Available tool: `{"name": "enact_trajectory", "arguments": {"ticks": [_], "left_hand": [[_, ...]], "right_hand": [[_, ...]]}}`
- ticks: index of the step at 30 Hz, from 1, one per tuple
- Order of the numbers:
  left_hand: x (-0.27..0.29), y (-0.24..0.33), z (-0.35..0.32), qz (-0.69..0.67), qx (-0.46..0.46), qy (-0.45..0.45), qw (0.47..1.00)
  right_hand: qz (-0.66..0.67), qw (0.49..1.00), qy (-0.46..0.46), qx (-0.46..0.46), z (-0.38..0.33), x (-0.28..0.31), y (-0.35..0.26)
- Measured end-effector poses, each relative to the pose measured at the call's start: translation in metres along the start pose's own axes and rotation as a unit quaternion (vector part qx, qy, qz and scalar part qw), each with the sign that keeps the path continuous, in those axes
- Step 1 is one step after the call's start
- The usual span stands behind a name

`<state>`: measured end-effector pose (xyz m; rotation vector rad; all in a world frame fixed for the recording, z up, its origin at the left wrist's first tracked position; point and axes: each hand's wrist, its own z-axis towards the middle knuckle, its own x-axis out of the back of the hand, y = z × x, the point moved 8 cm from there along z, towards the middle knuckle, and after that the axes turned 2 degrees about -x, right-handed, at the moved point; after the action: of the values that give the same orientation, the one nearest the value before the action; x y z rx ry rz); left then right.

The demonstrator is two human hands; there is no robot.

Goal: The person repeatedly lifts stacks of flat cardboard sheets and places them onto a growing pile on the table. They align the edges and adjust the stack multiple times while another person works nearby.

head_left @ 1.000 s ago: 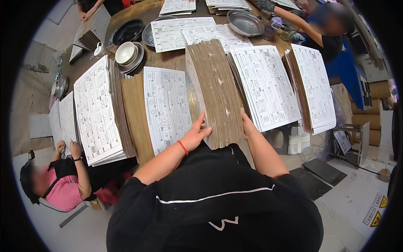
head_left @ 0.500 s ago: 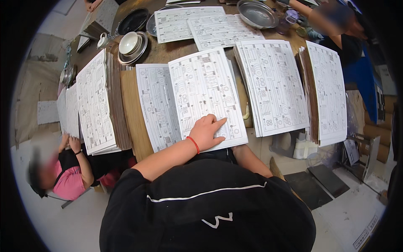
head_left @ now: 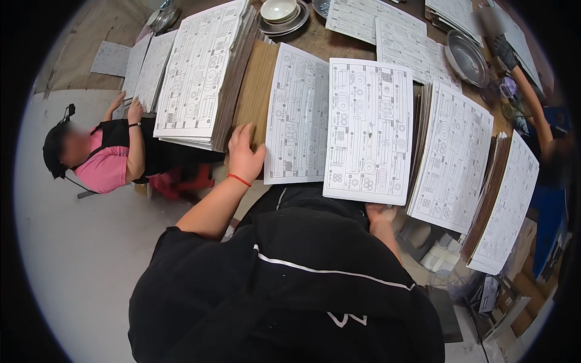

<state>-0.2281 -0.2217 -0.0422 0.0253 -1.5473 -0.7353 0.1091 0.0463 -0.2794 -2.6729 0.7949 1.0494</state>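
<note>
A white sheet printed with rows of black line diagrams point(head_left: 369, 130) lies in front of me, its near edge overhanging the table edge. My right hand point(head_left: 381, 213) grips it from below at the near edge; most of the fingers are hidden underneath. To the left lies another printed sheet point(head_left: 296, 118), partly next to it. My left hand point(head_left: 246, 152), a red band on its wrist, rests with fingers apart at the near end of a brown board point(head_left: 257, 91), beside that sheet's left edge.
Thick stacks of printed sheets point(head_left: 203, 72) stand left, with more stacks point(head_left: 457, 157) at right. Bowls on a metal plate point(head_left: 281, 15) and a metal basin point(head_left: 467, 58) sit farther back. A person in pink point(head_left: 106, 160) handles sheets at left; another person's arm point(head_left: 529, 103) reaches in at right.
My left hand has lifted off the printed sheet and moved left to the brown board. My view has turned left. The right hand stays under the sheet's near edge.
</note>
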Motion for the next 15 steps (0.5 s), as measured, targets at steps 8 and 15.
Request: {"name": "enact_trajectory", "arguments": {"ticks": [8, 15], "left_hand": [[-0.024, 0.018, -0.021, -0.016, -0.004, -0.088, 0.996], [-0.052, 0.066, -0.023, -0.323, 0.067, -0.175, 0.927]], "right_hand": [[-0.795, 0.605, -0.011, -0.038, -0.070, 0.012, -0.008], [-0.939, 0.311, -0.111, 0.099, -0.108, -0.205, 0.078]]}}
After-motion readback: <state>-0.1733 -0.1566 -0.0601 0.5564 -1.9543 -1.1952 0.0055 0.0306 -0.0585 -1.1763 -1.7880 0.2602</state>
